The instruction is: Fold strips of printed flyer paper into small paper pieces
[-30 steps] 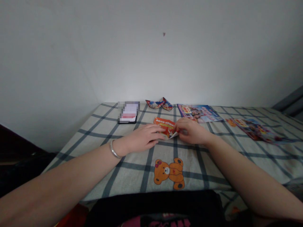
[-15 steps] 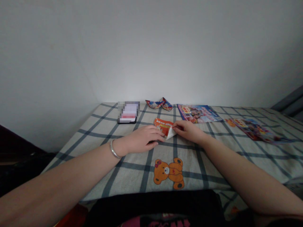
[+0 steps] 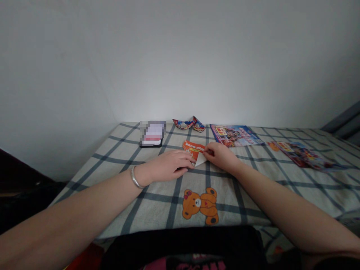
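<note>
A small orange printed paper (image 3: pixel 194 149) lies on the checked cloth, its lower right part turned over to show white. My left hand (image 3: pixel 171 165) rests flat at its left edge, fingers spread a little over the paper's lower left. At the right, my right hand (image 3: pixel 221 156) pinches the paper's folded corner between thumb and forefinger. A silver bangle circles my left wrist. Beyond the hands, two folded paper shapes (image 3: pixel 189 123) stand near the wall.
A phone (image 3: pixel 152 135) with a blurred screen lies at the back left. Two colourful printed sheets (image 3: pixel 237 135) (image 3: pixel 305 154) lie to the right. The checked cloth (image 3: pixel 135 210) bears a printed bear (image 3: pixel 200 206) near the front edge. A wall rises behind.
My right hand has moved slightly left with the pinched corner, and the white fold reaches farther over the orange paper. My left hand has hardly moved.
</note>
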Motion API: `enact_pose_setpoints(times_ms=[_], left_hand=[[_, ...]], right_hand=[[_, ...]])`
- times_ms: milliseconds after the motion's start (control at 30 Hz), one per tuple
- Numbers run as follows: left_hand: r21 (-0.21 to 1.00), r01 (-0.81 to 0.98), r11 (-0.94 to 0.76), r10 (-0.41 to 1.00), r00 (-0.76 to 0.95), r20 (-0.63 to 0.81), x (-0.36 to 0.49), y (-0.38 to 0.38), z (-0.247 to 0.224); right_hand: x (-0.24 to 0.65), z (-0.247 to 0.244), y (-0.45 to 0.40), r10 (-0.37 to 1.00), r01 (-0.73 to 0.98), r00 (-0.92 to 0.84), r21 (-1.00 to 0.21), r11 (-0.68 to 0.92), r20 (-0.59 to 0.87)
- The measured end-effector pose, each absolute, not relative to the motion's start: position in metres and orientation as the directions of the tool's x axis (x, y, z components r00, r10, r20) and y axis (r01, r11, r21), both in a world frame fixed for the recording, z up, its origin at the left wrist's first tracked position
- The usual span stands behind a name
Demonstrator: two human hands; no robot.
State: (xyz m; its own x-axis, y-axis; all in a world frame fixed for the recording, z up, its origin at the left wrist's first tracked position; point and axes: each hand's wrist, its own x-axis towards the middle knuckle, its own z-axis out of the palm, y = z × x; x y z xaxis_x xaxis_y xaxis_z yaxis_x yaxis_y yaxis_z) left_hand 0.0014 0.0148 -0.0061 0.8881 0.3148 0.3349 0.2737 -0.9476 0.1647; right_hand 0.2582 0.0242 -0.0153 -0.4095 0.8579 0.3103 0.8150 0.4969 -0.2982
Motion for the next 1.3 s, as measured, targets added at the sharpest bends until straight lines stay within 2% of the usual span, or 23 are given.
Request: enact_pose_setpoints(times_ms=[267,667,933,1100,1200,1300], left_hand=[[0.154,0.276,-0.949,0.312,0.893,0.324,0.0014,0.0155,-0.0075],[0.171,0.308,-0.936,0.349,0.874,0.337,0.0033,0.0131,-0.0054],[0.123,0.293,-0.948,0.317,0.898,0.307,0.0049,0.0139,-0.0062],[0.045,0.322,-0.946,0.322,0.906,0.274,0.0047,0.0120,-0.0092],[0.040,0.334,-0.942,0.334,0.912,0.237,0.0048,0.0104,-0.0087],[0.041,0.340,-0.939,0.340,0.913,0.225,0.0050,0.0101,-0.0076]], right_hand=[[0.2580,-0.0143,0.0239,0.894,0.837,-0.339,-0.340,0.428,0.292],[0.2553,-0.0127,0.0253,0.903,0.858,-0.325,-0.316,0.406,0.279],[0.2557,-0.0140,0.0261,0.898,0.858,-0.325,-0.306,0.412,0.299],[0.2556,-0.0156,0.0267,0.895,0.855,-0.322,-0.312,0.415,0.308],[0.2575,-0.0136,0.0258,0.878,0.834,-0.349,-0.319,0.450,0.327],[0.2636,-0.0101,0.0249,0.815,0.768,-0.465,-0.301,0.566,0.346]])
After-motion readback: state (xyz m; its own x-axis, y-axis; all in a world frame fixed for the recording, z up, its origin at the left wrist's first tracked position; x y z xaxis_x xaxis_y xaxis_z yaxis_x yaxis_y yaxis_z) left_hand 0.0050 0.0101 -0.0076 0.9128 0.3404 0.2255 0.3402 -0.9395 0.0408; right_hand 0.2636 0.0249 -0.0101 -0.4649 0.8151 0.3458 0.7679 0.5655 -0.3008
